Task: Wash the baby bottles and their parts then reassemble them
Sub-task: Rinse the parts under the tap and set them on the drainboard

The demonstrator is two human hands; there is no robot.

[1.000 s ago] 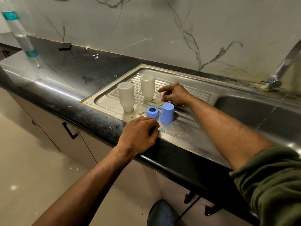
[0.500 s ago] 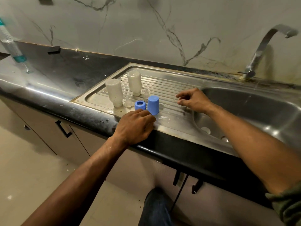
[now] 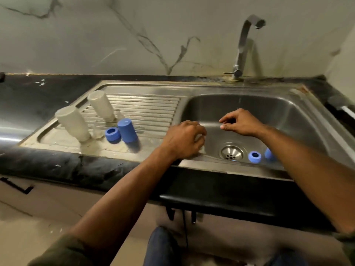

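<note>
Sink [image 3: 299, 112] of stainless steel is set into the dark table [image 3: 57, 166], basin toward the right end, ribbed drainboard [image 3: 146, 108] to its left. Tap [image 3: 242, 45] stands at the back edge; a thin thread of water seems to fall below its spout, too faint to be sure.

Two cloudy bottles, near bottle [image 3: 73, 122] and far bottle [image 3: 100, 105], stand mouth-down on the drainboard near its left edge. Beside them: blue cap [image 3: 127, 130], blue ring [image 3: 113, 133], and a small clear part [image 3: 97, 131], probably a teat. In the basin, near its front wall beside the drain [image 3: 231, 153], lie a second blue ring [image 3: 254, 157] and another blue piece [image 3: 269, 153], partly hidden by the right forearm.

Left hand [image 3: 184, 140] rests on the basin's front-left rim, fingers curled; whether it holds anything I cannot tell. Right hand [image 3: 240, 121] hovers over the basin, thumb and forefinger pinched together, possibly on something small and clear; not resolvable.

Risks, as judged:
- Inverted bottles are tall on narrow necks; a forearm swing across the drainboard could topple them against the cap and ring.
- Wet steel: rings could roll off toward the front edge.
- Small clear parts are hard to see; easily dropped onto the drain or missed at reassembly.
- Basin pieces are not yet on the drainboard; mixing them with the drainboard parts is possible.
</note>
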